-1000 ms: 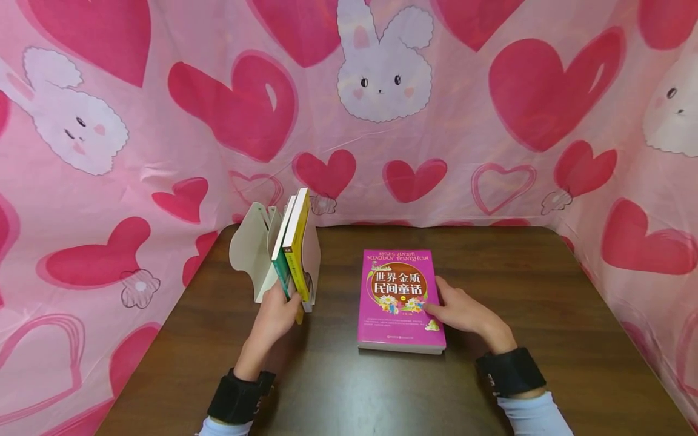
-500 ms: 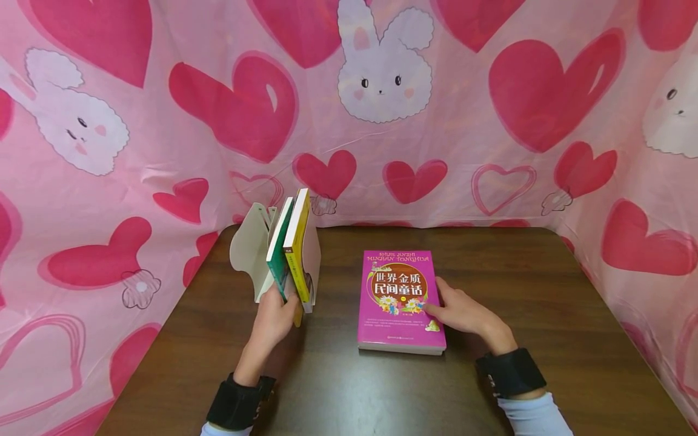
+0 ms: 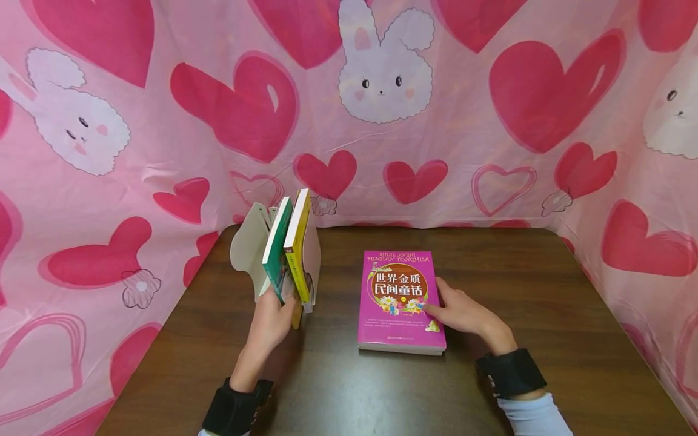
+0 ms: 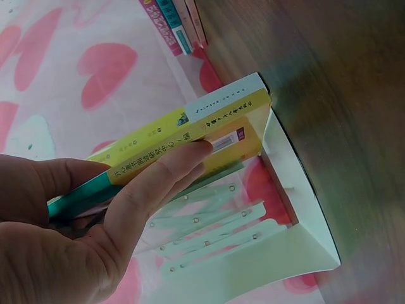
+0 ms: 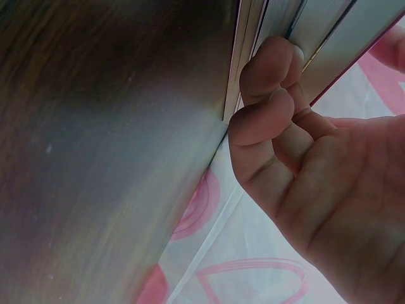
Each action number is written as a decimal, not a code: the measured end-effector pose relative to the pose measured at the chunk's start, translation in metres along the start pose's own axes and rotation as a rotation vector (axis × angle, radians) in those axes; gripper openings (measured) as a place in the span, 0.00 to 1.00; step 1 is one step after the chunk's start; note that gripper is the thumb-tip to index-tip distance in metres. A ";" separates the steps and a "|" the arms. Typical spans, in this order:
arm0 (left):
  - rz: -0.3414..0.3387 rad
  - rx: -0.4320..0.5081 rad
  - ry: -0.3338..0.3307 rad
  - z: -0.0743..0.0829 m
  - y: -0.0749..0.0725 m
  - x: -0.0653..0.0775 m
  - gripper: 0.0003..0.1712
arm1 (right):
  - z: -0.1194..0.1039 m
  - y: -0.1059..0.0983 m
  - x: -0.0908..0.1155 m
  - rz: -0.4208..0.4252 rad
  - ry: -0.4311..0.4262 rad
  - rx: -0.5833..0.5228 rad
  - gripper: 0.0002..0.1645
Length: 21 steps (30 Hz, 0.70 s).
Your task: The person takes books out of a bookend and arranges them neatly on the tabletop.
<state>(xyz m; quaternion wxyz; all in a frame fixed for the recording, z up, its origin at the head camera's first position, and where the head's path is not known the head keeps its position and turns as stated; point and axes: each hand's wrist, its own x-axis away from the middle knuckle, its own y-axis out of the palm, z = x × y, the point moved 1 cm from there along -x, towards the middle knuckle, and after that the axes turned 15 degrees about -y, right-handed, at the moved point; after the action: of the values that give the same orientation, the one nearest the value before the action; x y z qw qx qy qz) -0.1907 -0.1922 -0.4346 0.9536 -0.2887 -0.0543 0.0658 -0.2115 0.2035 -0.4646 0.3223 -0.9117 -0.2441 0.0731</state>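
Note:
My left hand (image 3: 272, 321) grips the lower part of a green-and-yellow book (image 3: 277, 242), thumb on one side and fingers on the other. The book stands tilted in a pale file rack (image 3: 248, 245); its yellow spine with a teal end shows in the left wrist view. Close beside it, a yellow book (image 3: 297, 242) stands in the rack. My right hand (image 3: 463, 312) holds the right edge of a pink storybook (image 3: 400, 327) that lies flat, thumb on its cover. Curled fingertips (image 5: 262, 120) touch the side of the pile in the right wrist view.
Several book spines (image 4: 171, 25) appear in the left wrist view, stacked under the pink cover. A dark wooden table (image 3: 349, 393) carries everything. Pink cloth (image 3: 463, 121) with hearts and rabbits hangs behind and at both sides.
The green-and-yellow book's top has swung left and toward me, away from the yellow book. My left hand has shifted slightly left with it; the right hand has stayed put.

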 end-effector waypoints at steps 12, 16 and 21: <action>-0.011 0.004 -0.005 -0.002 -0.004 0.008 0.35 | -0.001 0.001 0.001 -0.001 -0.019 0.010 0.58; -0.017 0.002 -0.016 -0.003 -0.005 0.011 0.36 | -0.001 0.000 0.001 -0.002 -0.022 0.010 0.58; -0.014 -0.005 -0.021 -0.002 -0.008 0.015 0.36 | -0.002 -0.001 0.002 -0.008 -0.022 0.002 0.59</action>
<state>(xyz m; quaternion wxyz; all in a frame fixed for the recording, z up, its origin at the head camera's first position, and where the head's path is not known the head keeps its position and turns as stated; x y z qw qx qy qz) -0.1750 -0.1972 -0.4307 0.9527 -0.2899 -0.0663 0.0621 -0.2096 0.2033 -0.4622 0.3208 -0.9095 -0.2514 0.0822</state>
